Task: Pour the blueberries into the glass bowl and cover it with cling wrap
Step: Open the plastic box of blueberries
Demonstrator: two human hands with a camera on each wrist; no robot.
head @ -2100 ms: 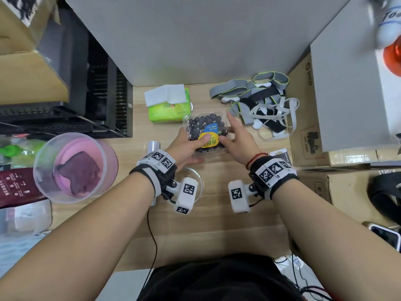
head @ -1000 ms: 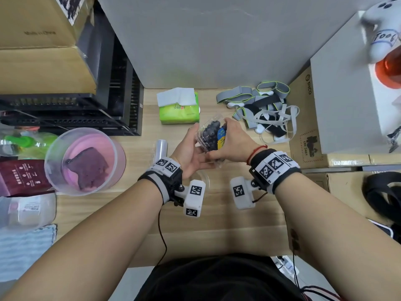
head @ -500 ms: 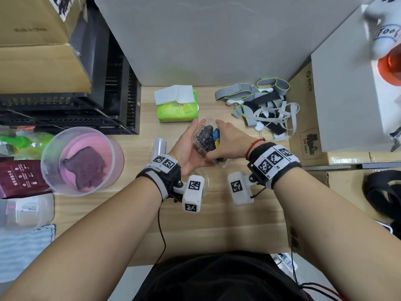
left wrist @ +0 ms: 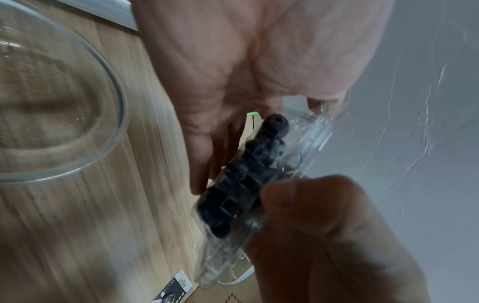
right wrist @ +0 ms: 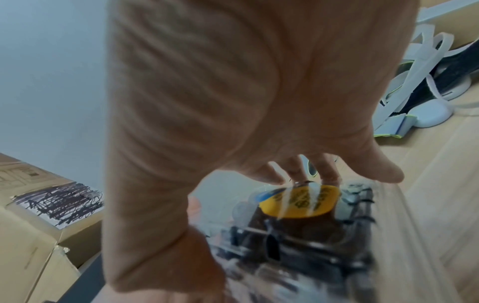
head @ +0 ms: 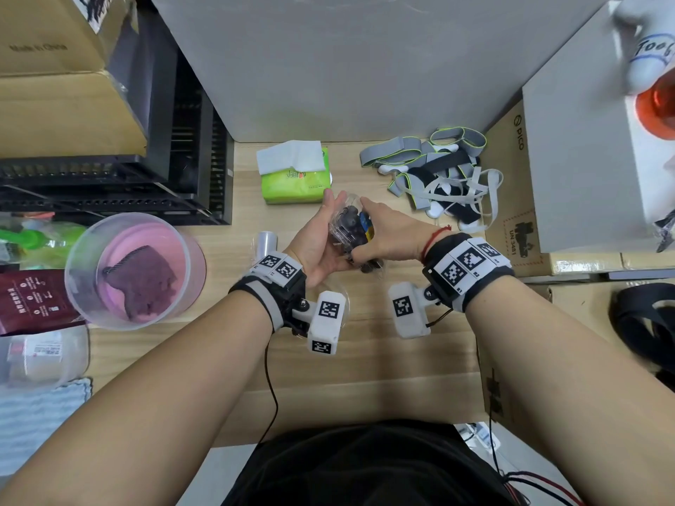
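Head view: I hold the blueberry box tipped on its edge above the worktop. My left hand has its fingers cupped round the base. My right hand grips the labelled lid, thumb on the rim. The lid looks shut to me. I should steady the base, lever the rim apart slowly, and keep the seam up until I'm over the glass bowl near my left wrist, or berries may scatter.

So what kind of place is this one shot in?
Probably an office or storeroom desk, not a kitchen: cardboard boxes, a tangle of grey straps and a black rack around it.
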